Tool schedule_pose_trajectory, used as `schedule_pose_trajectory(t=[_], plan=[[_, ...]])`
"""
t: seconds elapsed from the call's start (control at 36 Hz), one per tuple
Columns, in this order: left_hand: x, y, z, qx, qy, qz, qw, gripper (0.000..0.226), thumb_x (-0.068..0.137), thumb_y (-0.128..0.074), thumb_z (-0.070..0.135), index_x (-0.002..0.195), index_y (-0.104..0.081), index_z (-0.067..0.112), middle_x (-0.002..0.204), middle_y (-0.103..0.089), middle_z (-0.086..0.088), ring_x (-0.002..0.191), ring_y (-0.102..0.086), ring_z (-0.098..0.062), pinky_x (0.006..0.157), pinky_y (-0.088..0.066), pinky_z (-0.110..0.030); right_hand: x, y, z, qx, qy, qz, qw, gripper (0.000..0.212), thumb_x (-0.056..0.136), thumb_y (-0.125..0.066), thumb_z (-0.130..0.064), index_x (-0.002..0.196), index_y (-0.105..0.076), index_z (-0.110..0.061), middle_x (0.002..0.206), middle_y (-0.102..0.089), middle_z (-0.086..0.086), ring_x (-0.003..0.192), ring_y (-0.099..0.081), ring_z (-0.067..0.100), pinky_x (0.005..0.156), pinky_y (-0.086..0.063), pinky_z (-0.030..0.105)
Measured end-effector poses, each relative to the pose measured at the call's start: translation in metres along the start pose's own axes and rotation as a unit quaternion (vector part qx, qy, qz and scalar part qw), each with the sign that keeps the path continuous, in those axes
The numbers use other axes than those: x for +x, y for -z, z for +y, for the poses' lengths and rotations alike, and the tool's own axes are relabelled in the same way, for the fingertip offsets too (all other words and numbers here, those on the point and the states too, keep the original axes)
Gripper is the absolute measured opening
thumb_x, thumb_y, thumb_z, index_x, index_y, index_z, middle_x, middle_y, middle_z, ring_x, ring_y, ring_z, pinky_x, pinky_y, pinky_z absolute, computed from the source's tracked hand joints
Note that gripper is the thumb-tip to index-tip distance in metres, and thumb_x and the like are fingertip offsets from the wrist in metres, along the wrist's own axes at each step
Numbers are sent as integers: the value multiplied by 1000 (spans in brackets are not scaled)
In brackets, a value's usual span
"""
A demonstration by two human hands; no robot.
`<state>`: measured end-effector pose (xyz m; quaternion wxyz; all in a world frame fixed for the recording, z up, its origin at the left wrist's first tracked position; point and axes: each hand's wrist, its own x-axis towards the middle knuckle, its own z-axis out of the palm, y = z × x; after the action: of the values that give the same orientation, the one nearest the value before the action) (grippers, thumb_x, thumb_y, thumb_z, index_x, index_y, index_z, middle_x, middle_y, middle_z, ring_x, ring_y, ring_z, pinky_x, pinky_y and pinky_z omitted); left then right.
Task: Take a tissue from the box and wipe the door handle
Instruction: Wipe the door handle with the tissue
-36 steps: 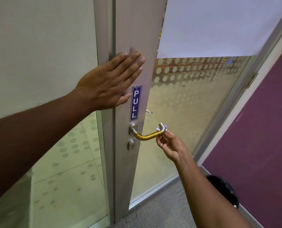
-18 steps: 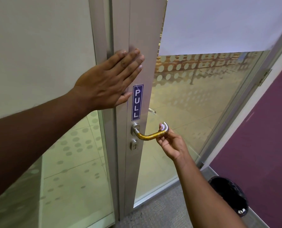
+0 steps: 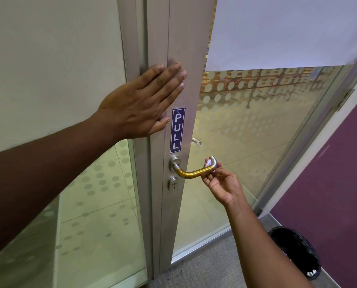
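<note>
A curved metal door handle sticks out from the grey door frame, below a blue PULL sticker. My right hand pinches a small wad of white tissue against the handle's outer bend. Most of the tissue is hidden by my fingers. My left hand lies flat with fingers spread on the door's edge above the sticker. No tissue box is in view.
The glass door with frosted dots stands ajar. A keyhole sits under the handle. A black waste bin stands on the carpet at the lower right, beside a purple wall.
My right hand has shifted slightly around the handle's outer bend with the tissue. The view has drifted a little. My left hand has stayed pressed on the door.
</note>
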<state>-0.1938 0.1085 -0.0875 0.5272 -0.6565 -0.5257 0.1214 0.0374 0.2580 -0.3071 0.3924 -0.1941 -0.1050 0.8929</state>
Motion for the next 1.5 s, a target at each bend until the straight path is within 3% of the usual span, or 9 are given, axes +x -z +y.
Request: schedule_pose_trajectory(t=[0.42, 0.58, 0.72, 0.81, 0.92, 1.06, 1.14, 1.31, 1.5], plan=[[0, -1, 0, 4, -2, 10, 1000, 80, 105, 8, 50, 159, 4, -9, 166, 0, -33, 156, -3, -45, 127, -16, -50, -13, 6, 7, -63, 5, -11, 998, 25, 84, -53, 5, 96, -66, -12, 116, -72, 13, 101, -72, 25, 90, -52, 37], [0, -2, 0, 0, -3, 7, 1000, 80, 105, 9, 49, 159, 5, -9, 166, 2, -33, 156, -2, -45, 127, -15, -50, -18, 17, 0, -143, 31, 27, 989, 26, 88, -55, 5, 105, -59, -14, 100, -74, 11, 90, -71, 22, 68, -54, 27], [-1, -3, 1, 3, -5, 11, 1000, 80, 104, 10, 49, 159, 4, -9, 166, 1, -33, 156, -3, -45, 127, -16, -50, -24, 15, -27, -292, 136, 81, 943, 22, 91, -57, 3, 111, -61, -5, 96, -70, 15, 80, -64, 19, 70, -49, 25], [-1, -3, 1, 0, -3, 12, 1000, 80, 104, 13, 48, 159, 5, -9, 166, 2, -34, 156, -3, -46, 127, -16, -50, -25, -4, -44, -416, 220, 77, 879, 12, 91, -61, 2, 89, -71, -5, 87, -73, 15, 85, -67, 23, 78, -53, 28], [-1, -3, 1, -2, -3, 13, 1000, 79, 103, 13, 47, 159, 4, -9, 166, 2, -33, 156, -2, -46, 127, -15, -50, -19, -37, -53, -590, 286, 58, 753, 16, 89, -68, -6, 100, -77, -12, 95, -77, 8, 89, -73, 21, 82, -57, 31], [-1, -5, 0, -4, -1, 26, 1000, 79, 104, 9, 48, 159, 2, -9, 166, 0, -33, 156, -3, -45, 127, -15, -50, -9, -70, -54, -861, 259, 12, 437, 19, 92, -66, -17, 108, -77, -18, 99, -70, -4, 93, -64, 13, 75, -45, 22], [-1, -6, 0, -6, 0, 31, 1000, 79, 104, 10, 48, 159, 2, -9, 166, 0, -33, 156, -2, -45, 127, -14, -50, -6, -79, -53, -927, 217, -16, 306, 23, 95, -60, -15, 112, -76, -15, 108, -68, 5, 98, -63, 22, 78, -46, 28], [-2, -8, 0, -4, 1, 31, 1000, 80, 104, 7, 49, 159, 3, -10, 166, 1, -33, 156, -2, -45, 128, -13, -50, -12, -86, -51, -962, 182, -59, 197, 26, 94, -64, -12, 119, -72, -15, 107, -57, 3, 93, -60, 21, 82, -54, 33], [-2, -6, 0, 7, 0, 26, 1000, 81, 104, 10, 49, 159, 4, -10, 166, 0, -34, 156, -2, -46, 127, -14, -50, -23, -85, -40, -974, 162, -81, 132, 26, 92, -65, -5, 115, -73, -15, 108, -54, 2, 88, -60, 18, 76, -56, 30]])
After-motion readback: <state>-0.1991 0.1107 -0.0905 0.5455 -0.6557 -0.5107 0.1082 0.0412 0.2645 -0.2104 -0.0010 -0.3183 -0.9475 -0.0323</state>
